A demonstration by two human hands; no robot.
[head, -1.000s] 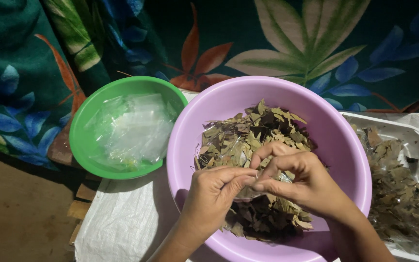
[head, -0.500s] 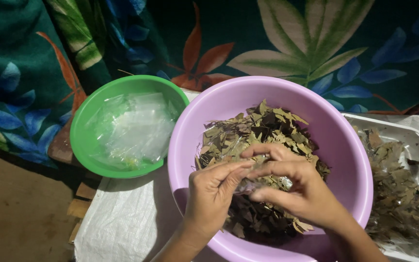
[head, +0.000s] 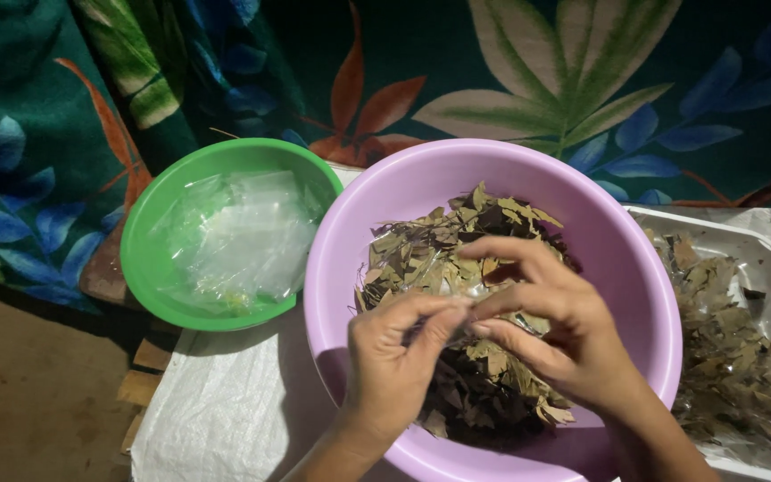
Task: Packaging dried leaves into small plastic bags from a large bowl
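A lilac plastic bowl holds a heap of dry brown-green leaves. Over the heap, my left hand and my right hand meet fingertip to fingertip. Both pinch a small clear plastic bag between thumb and fingers; the bag is thin and mostly hidden by my fingers. Leaves show through it. My right hand's other fingers are spread above the leaves.
A green bowl with a pile of clear plastic bags stands left of the lilac one. A white tray with bagged leaves lies at the right. Everything rests on a white woven sack; leaf-patterned cloth lies behind.
My hands have risen slightly over the leaves and my right fingers have spread wider. The clear bag stays pinched between both hands. The bowls have not moved.
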